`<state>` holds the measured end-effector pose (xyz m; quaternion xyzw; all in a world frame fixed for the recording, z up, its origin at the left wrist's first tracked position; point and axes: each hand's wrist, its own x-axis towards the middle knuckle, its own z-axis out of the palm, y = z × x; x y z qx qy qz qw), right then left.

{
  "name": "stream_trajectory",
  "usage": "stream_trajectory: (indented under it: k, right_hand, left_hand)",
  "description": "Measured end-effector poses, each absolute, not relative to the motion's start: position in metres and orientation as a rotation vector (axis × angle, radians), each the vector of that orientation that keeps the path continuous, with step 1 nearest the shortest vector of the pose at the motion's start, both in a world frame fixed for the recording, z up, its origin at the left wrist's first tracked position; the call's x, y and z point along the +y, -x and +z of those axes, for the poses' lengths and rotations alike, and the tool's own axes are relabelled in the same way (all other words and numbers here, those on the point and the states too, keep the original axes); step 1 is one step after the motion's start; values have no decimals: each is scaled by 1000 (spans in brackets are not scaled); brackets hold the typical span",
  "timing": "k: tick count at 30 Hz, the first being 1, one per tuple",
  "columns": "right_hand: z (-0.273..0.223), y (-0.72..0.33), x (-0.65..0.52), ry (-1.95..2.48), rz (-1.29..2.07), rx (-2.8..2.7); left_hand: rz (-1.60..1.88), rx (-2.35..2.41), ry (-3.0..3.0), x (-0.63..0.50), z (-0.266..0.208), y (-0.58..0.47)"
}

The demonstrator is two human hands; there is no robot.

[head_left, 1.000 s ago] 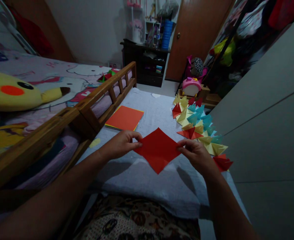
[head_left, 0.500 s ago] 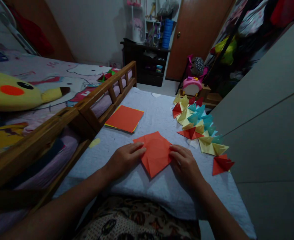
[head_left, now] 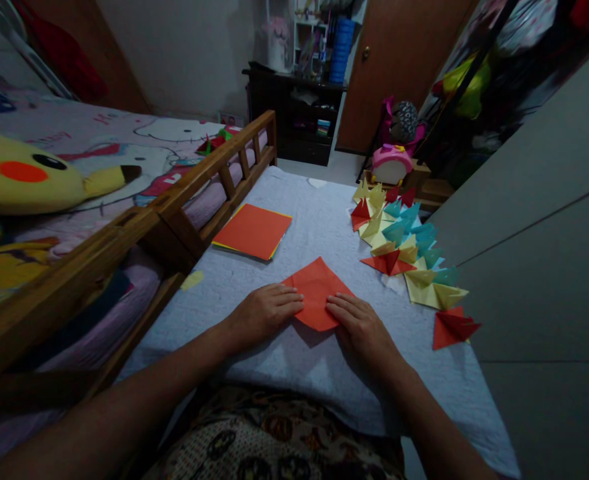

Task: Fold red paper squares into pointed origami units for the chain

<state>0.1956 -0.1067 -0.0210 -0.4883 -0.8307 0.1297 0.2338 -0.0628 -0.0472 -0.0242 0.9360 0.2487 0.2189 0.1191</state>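
Observation:
A partly folded orange-red sheet of origami paper [head_left: 317, 287] lies in front of me, one corner pointing away and its near edge blunt. My left hand [head_left: 267, 311] grips its left side, fingers over the top. On its right side my right hand [head_left: 367, 325] does the same, fingertips close to the middle. Both thumbs are hidden. Beyond my left hand rests a stack of square paper [head_left: 252, 231], red on top with yellow showing at the edges. To the right stand several folded paper pieces, among them a red one [head_left: 455, 327] and a yellow one [head_left: 433, 289].
A light cloth [head_left: 234, 283] covers the table. Along its left runs a wooden bed rail [head_left: 174, 193], with a yellow plush toy [head_left: 34, 175] on the bed behind. A pale cabinet wall [head_left: 539, 267] borders the right. A dark shelf unit [head_left: 294, 120] stands farther back.
Both hands have moved inward over the paper and closer together. The paper's pointed near corner now appears as a blunt edge. The whole view has shifted slightly.

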Motion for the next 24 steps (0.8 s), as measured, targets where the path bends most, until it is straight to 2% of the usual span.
stream_trajectory:
  k: [4,11,19,24]
  right_hand:
    - [-16,-201,-107,1365,510,-2129]
    - [4,-194,-89,1687,666,-2014]
    - [-2,-182,-76,1858,606,-1768]
    - [-10,-181,-75,1858,544,-1759]
  left_hand:
    - [676,852,-2561,-52,-21,64]
    - [652,1122,-2240,-49,-4,54]
    - [621,1229,-2036,-33,-2,47]
    - [659,1214,-2213,-34,-16,46]
